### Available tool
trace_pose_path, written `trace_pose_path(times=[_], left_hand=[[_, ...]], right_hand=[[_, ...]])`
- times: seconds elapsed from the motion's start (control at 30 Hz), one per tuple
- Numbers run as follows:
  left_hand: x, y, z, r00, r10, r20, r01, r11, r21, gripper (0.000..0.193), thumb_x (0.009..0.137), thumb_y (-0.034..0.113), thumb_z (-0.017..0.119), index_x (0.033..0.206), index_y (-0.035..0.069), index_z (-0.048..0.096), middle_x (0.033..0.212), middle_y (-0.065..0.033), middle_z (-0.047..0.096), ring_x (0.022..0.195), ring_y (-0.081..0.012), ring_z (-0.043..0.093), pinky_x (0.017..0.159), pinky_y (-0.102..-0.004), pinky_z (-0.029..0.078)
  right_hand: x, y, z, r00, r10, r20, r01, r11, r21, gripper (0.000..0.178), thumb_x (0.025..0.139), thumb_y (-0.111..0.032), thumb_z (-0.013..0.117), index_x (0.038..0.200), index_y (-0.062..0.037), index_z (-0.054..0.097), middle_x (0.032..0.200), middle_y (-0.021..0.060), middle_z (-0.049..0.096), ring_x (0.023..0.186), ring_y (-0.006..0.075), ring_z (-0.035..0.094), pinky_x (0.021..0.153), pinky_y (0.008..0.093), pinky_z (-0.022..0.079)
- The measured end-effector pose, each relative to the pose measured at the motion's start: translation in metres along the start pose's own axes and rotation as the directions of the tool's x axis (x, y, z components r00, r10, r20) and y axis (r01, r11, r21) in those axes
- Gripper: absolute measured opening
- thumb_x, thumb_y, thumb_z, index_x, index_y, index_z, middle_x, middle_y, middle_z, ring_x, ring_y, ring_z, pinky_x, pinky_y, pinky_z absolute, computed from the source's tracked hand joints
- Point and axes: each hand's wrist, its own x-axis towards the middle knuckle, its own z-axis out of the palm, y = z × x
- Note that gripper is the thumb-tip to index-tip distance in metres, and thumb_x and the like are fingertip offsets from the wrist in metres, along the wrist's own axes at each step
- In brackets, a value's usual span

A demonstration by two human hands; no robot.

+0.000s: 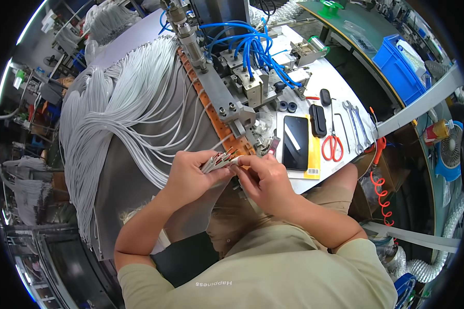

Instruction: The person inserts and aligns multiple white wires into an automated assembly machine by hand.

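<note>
My left hand (186, 177) is closed around a small bunch of white cable ends (215, 162) with reddish wire tips, held in front of my body. Beside it my right hand (269, 185) pinches at the right side of the same bunch; its fingertips partly hide what they grip. Just beyond both hands lies the orange slotted strip (214, 117), which runs along the edge of a machine (219, 85) with metal blocks. Many long grey-white cables (123, 121) fan out over the table on the left, some reaching the strip.
Blue air hoses (252, 38) loop over the machine. To the right lie a phone (296, 139) on a yellow packet (313, 167), red-handled scissors (332, 149), wrenches (354, 123) and a black case (318, 121). Farther right are a blue crate (397, 69), a red coiled hose (380, 193) and a fan (450, 150).
</note>
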Motion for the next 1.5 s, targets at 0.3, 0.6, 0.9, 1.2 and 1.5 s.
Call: trace_pose_path(times=[0.3, 0.6, 0.9, 1.2, 1.5], left_hand=[[0.002, 0.004, -0.005, 0.979, 0.059, 0.194, -0.069, 0.996, 0.049, 0.014, 0.086, 0.003, 0.073, 0.099, -0.001, 0.07, 0.082, -0.0051, 0.071, 0.076, -0.0071, 0.063, 0.072, -0.0253, 0.051], [-0.002, -0.001, -0.006, 0.946, -0.052, 0.319, 0.098, 0.987, -0.129, 0.024, 0.091, 0.004, 0.067, 0.114, 0.001, 0.064, 0.091, -0.0083, 0.071, 0.076, -0.0116, 0.064, 0.073, -0.0263, 0.051], [-0.008, 0.015, -0.01, 0.963, 0.168, 0.208, -0.242, 0.881, 0.407, 0.026, 0.082, 0.007, 0.072, 0.107, 0.004, 0.067, 0.098, -0.0108, 0.07, 0.082, -0.0273, 0.069, 0.072, -0.0315, 0.055], [0.001, -0.005, 0.012, 0.925, 0.349, 0.15, -0.374, 0.766, 0.522, 0.024, 0.078, 0.009, 0.075, 0.102, 0.006, 0.07, 0.104, -0.009, 0.07, 0.082, -0.0281, 0.068, 0.069, -0.0334, 0.055], [0.004, -0.005, -0.002, 0.997, 0.009, 0.08, -0.016, 0.996, 0.089, 0.013, 0.089, 0.009, 0.069, 0.101, 0.001, 0.068, 0.092, -0.0083, 0.072, 0.076, -0.0125, 0.068, 0.063, -0.0272, 0.052]], right_hand=[[0.005, 0.004, -0.007, 0.97, 0.143, 0.196, -0.18, 0.966, 0.188, 0.015, 0.084, -0.002, 0.07, 0.095, -0.0014, 0.059, 0.069, 0.0091, 0.06, 0.056, 0.0247, 0.052, 0.066, 0.0359, 0.041], [0.012, 0.021, -0.003, 0.967, -0.246, 0.059, 0.249, 0.968, -0.032, 0.015, 0.082, -0.003, 0.07, 0.09, -0.0024, 0.057, 0.079, 0.011, 0.057, 0.076, 0.0315, 0.052, 0.068, 0.0397, 0.042], [0.016, 0.074, -0.005, 0.864, 0.495, 0.093, -0.492, 0.787, 0.373, 0.014, 0.094, -0.014, 0.065, 0.09, -0.0037, 0.057, 0.07, -0.0016, 0.054, 0.062, 0.0073, 0.048, 0.055, 0.0264, 0.038], [0.025, 0.07, -0.008, 0.757, 0.605, 0.244, -0.648, 0.649, 0.398, 0.017, 0.097, -0.019, 0.062, 0.091, -0.0042, 0.054, 0.068, -0.002, 0.054, 0.059, 0.0041, 0.045, 0.052, 0.0228, 0.036], [0.014, 0.044, -0.025, 0.828, 0.555, 0.072, -0.545, 0.77, 0.33, 0.016, 0.097, -0.017, 0.062, 0.095, -0.0026, 0.055, 0.067, 0.0003, 0.056, 0.059, 0.0051, 0.048, 0.053, 0.0228, 0.037]])
